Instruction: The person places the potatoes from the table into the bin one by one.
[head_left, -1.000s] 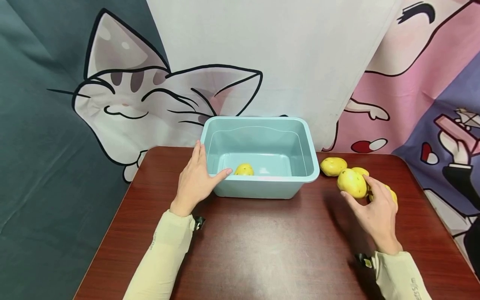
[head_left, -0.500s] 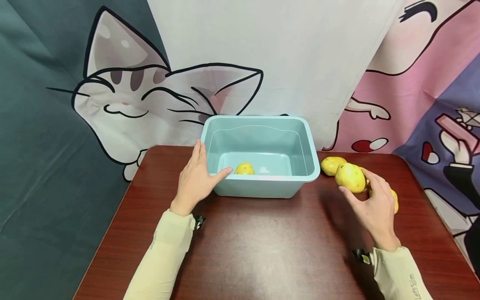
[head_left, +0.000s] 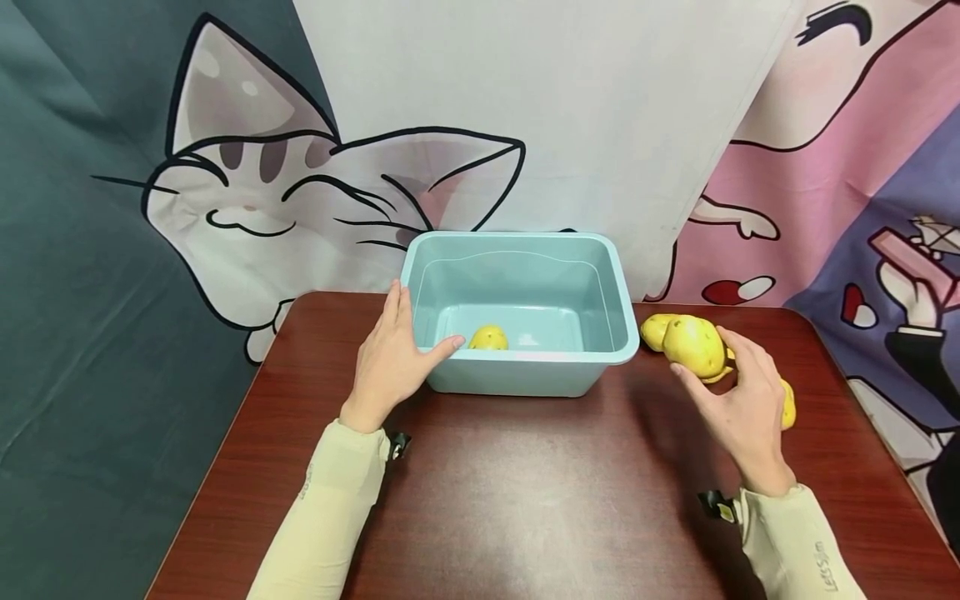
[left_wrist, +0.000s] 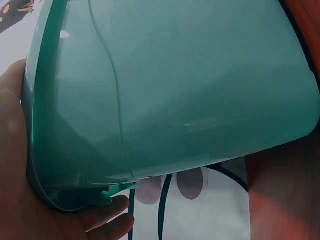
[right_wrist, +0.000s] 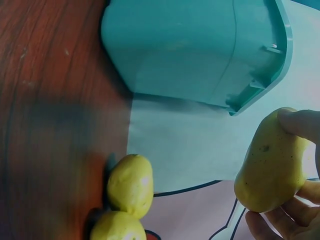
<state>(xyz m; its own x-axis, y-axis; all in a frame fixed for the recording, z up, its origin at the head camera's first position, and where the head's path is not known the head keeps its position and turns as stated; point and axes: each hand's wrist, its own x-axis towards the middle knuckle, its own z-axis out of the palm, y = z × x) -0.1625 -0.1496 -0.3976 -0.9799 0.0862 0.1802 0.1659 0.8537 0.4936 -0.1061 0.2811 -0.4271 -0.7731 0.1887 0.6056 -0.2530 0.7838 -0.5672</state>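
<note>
My right hand (head_left: 738, 400) pinches a yellow potato (head_left: 694, 346) between thumb and fingers, raised over the table at the right. In the right wrist view the held potato (right_wrist: 272, 162) hangs apart from two others below. My left hand (head_left: 393, 358) rests at the near left corner of a light blue plastic tub (head_left: 525, 375), thumb along the front rim and fingers by the left side. The left wrist view shows the tub's outer wall (left_wrist: 200, 90) close up, with the fingers straight under its rim. Inside the tub lies one potato (head_left: 489, 338), partly hidden by the front wall.
Loose potatoes lie on the brown table (head_left: 540, 492) right of the tub: one (head_left: 654, 330) behind the held potato, another partly covered by it, and one (head_left: 787, 406) beyond the right hand. A cartoon-printed cloth (head_left: 570, 117) hangs behind the table's back edge.
My right hand has moved a little left and up with the potato, away from the others on the table. The left hand and the tub have stayed in place.
</note>
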